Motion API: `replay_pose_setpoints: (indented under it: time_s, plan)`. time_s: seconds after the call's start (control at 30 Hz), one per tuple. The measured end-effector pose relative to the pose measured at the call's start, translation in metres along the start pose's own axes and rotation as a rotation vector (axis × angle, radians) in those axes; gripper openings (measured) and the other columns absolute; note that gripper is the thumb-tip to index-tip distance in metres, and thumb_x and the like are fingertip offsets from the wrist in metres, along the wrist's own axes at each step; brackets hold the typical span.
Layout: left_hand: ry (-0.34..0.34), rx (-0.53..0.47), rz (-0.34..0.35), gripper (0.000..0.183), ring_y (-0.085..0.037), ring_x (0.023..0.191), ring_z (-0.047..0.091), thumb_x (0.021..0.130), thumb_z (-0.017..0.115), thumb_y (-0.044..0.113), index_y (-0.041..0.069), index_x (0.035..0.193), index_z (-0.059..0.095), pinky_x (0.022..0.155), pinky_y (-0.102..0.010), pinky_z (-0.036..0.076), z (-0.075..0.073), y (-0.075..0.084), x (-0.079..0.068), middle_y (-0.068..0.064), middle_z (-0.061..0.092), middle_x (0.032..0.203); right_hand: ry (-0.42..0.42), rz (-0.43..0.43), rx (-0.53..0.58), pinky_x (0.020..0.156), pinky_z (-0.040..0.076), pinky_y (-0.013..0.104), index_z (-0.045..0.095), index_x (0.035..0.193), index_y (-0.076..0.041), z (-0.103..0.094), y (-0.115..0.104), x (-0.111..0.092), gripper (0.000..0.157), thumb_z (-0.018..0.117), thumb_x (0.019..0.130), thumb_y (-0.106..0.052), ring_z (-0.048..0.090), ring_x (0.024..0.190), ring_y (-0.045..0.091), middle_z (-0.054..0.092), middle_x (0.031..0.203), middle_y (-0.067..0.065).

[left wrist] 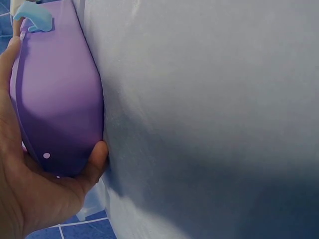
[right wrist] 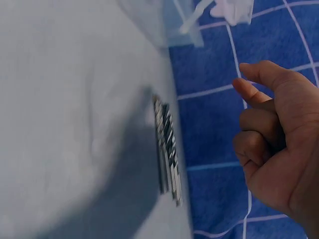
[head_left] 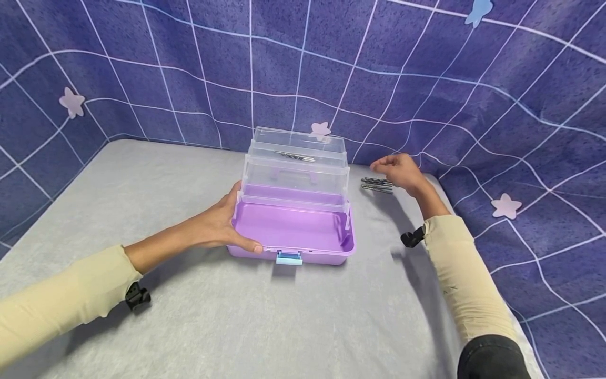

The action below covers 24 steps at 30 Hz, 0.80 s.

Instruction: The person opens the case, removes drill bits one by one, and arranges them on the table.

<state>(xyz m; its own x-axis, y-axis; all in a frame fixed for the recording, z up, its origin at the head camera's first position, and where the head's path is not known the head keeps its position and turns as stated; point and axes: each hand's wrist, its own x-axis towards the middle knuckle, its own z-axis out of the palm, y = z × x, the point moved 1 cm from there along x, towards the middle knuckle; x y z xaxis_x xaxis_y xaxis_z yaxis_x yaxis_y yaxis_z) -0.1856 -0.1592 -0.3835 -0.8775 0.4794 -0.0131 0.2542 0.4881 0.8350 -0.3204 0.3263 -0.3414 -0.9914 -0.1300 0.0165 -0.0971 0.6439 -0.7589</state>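
A purple toolbox stands with its clear lid and trays raised. My left hand grips its left side, thumb on the front rim; in the left wrist view, fingers wrap the end of the purple wall. Several drill bits lie in a clear upper tray. On the table to the right of the box is another bunch of drill bits, dark and silver, side by side. Just above these hovers my right hand, holding nothing, its fingers bent and two fingertips pointing outward.
The toolbox's light-blue latch hangs at the front. A grey cloth covers the table. Behind and to the right rises a blue curtain with pale lines and star shapes.
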Motion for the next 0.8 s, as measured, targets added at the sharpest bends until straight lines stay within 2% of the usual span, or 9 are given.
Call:
replay_pose_setpoints:
  time_s: [0.1,0.2,0.23,0.33,0.53,0.67,0.73,0.8]
  plan:
    - [-0.010,-0.001,0.008,0.166,-0.038,0.149,0.055,0.066,0.112,0.043,0.022,0.181,-0.007,0.132,-0.070,0.036,0.000,0.000,0.000,-0.017,0.041,0.173,0.003,-0.029,0.009,0.067,0.046,0.022,0.084,0.125,-0.001,0.004,-0.013,0.001,0.035,0.077,0.105,-0.030,0.053,0.075,0.002,0.074,0.091,-0.022]
    - [-0.016,0.017,-0.011,0.175,-0.039,0.155,0.050,0.067,0.111,0.045,0.018,0.180,-0.020,0.135,-0.071,0.032,0.000,-0.001,0.000,-0.021,0.030,0.182,-0.006,-0.059,0.037,0.086,0.052,0.022,0.084,0.122,-0.002,0.009,-0.026,0.002,0.033,0.080,0.103,-0.028,0.063,0.093,0.005,0.077,0.095,-0.019]
    - [-0.019,0.017,-0.015,0.176,-0.039,0.157,0.049,0.067,0.111,0.045,0.018,0.179,-0.023,0.135,-0.072,0.031,0.000,-0.001,0.000,-0.021,0.026,0.184,-0.011,-0.068,0.045,0.093,0.052,0.023,0.084,0.122,-0.002,0.010,-0.030,0.002,0.032,0.080,0.104,-0.028,0.064,0.100,0.006,0.078,0.098,-0.019]
    - [-0.025,0.028,-0.037,0.180,-0.040,0.161,0.044,0.068,0.111,0.046,0.017,0.175,-0.030,0.136,-0.072,0.027,0.000,-0.001,-0.001,-0.023,0.016,0.188,-0.019,-0.093,0.054,0.100,0.052,0.027,0.084,0.120,-0.003,0.014,-0.044,0.004,0.030,0.080,0.104,-0.028,0.067,0.105,0.009,0.081,0.103,-0.014]
    - [-0.025,0.063,-0.059,0.179,-0.043,0.164,0.041,0.069,0.109,0.051,0.017,0.175,-0.031,0.136,-0.073,0.026,-0.001,0.000,-0.003,-0.026,0.009,0.188,-0.014,-0.157,0.029,0.094,0.053,0.025,0.086,0.119,-0.007,0.023,-0.070,0.008,0.028,0.082,0.104,-0.030,0.069,0.103,0.009,0.086,0.118,0.001]
    - [-0.030,0.043,-0.048,0.178,-0.042,0.161,0.045,0.070,0.109,0.048,0.016,0.175,-0.031,0.136,-0.074,0.026,-0.001,0.001,-0.002,-0.026,0.012,0.188,-0.029,-0.186,0.002,0.089,0.051,0.024,0.087,0.118,-0.006,0.030,-0.084,0.008,0.027,0.083,0.102,-0.028,0.068,0.102,0.010,0.086,0.123,0.008]
    - [-0.031,0.034,-0.045,0.178,-0.041,0.159,0.047,0.070,0.109,0.047,0.016,0.175,-0.031,0.136,-0.073,0.026,-0.001,0.001,-0.002,-0.025,0.014,0.187,-0.040,-0.198,-0.019,0.085,0.051,0.023,0.087,0.116,-0.007,0.033,-0.090,0.008,0.026,0.084,0.101,-0.028,0.067,0.100,0.009,0.086,0.121,0.008]
    - [-0.029,0.030,-0.040,0.178,-0.041,0.158,0.048,0.070,0.110,0.047,0.016,0.175,-0.031,0.136,-0.073,0.027,0.000,0.001,-0.002,-0.025,0.016,0.187,-0.053,-0.217,-0.037,0.076,0.048,0.024,0.088,0.114,-0.007,0.036,-0.096,0.010,0.026,0.085,0.100,-0.028,0.062,0.087,0.008,0.085,0.105,0.007]
